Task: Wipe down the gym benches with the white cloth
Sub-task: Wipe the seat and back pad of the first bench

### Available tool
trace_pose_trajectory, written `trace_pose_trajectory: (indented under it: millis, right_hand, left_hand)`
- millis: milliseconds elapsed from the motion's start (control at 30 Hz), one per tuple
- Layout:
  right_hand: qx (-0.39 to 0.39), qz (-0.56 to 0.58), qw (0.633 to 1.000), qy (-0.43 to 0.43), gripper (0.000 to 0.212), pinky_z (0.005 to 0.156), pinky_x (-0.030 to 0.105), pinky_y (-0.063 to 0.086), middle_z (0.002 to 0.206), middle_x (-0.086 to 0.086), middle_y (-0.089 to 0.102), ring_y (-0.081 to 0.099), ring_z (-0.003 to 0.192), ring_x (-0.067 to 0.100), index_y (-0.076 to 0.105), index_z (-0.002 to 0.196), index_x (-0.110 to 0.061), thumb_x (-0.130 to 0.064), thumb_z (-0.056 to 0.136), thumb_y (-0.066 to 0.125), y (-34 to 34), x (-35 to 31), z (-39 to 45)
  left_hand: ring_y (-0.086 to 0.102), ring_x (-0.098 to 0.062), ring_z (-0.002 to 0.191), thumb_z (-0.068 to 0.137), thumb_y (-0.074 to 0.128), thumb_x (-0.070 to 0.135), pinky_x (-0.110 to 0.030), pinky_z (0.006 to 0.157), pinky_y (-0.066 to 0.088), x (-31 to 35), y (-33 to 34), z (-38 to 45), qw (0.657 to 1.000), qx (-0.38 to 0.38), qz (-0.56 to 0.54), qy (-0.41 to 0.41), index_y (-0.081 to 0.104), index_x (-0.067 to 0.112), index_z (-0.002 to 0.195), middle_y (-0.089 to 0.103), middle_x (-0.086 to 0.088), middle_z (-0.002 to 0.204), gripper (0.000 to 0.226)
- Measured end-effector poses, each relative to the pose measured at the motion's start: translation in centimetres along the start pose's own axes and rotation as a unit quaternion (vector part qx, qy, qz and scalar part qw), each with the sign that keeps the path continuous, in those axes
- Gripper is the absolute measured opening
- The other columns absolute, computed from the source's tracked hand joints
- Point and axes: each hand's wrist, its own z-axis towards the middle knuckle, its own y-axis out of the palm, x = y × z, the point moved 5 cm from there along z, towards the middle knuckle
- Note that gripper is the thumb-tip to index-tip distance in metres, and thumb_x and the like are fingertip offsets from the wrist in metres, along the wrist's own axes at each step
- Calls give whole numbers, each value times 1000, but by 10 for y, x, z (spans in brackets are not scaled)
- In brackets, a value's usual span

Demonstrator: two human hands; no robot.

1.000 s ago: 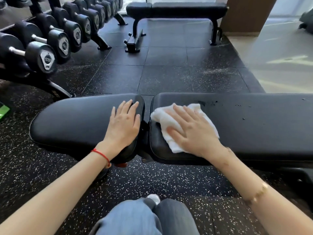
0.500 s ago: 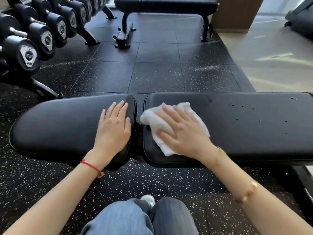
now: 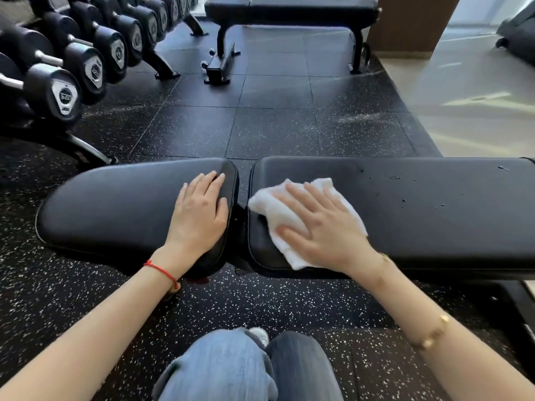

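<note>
A black padded gym bench lies across the view in two pads: a short seat pad on the left and a long back pad on the right. My left hand rests flat on the right end of the seat pad, fingers together. My right hand presses flat on the white cloth, which is spread over the left end of the long pad. Small droplets dot the pad to the right of the cloth.
A rack of black dumbbells lines the left side. A second black bench stands at the back. Speckled rubber floor lies between; pale flooring is to the right. My knees in jeans are at the bottom.
The camera has shifted, so the view has drifted. Both hands and the cloth keep nearly the same places on the bench.
</note>
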Motion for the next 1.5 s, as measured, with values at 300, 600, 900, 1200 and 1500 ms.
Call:
trace_pose_trajectory:
  millis: [300,600,900,1200,1500]
  right_hand:
    - [-22,-18,993,114,66,122,46,5,166,-4,12,7,153,23,15,158,-31,-59,100,31,-4,26,82]
    - [-1,-28,999,43,65,122,38,6,164,-12,18,15,152,16,20,156,-39,-65,97,29,-3,33,7]
    - [-27,-13,999,24,68,123,48,2,166,-8,10,5,153,20,15,157,-35,-64,96,21,8,-11,37]
    - [-22,-43,986,161,65,123,43,2,167,-8,10,6,153,20,15,157,-33,-60,99,25,-14,74,34]
    - [-9,-2,1000,22,67,123,39,2,165,-15,11,7,153,15,16,156,-42,-66,94,16,1,-4,-2]
  left_hand:
    - [50,-26,124,90,60,23,-42,104,39,-17,-17,-21,996,88,11,-21,63,13,127,61,-5,129,38]
    - [48,-24,127,92,57,24,-40,108,37,-20,-15,-23,995,93,-4,-21,61,14,129,59,-3,132,38]
    - [47,-24,127,93,55,24,-40,108,36,-19,-14,-23,995,90,4,-30,60,15,130,58,-3,133,39]
    - [49,-27,125,90,57,20,-43,105,38,-14,-15,-22,995,96,21,-36,61,12,126,60,-5,130,37]
    - [49,-26,125,90,57,22,-42,104,38,-16,-15,-23,994,99,9,-36,61,14,126,60,-3,130,37]
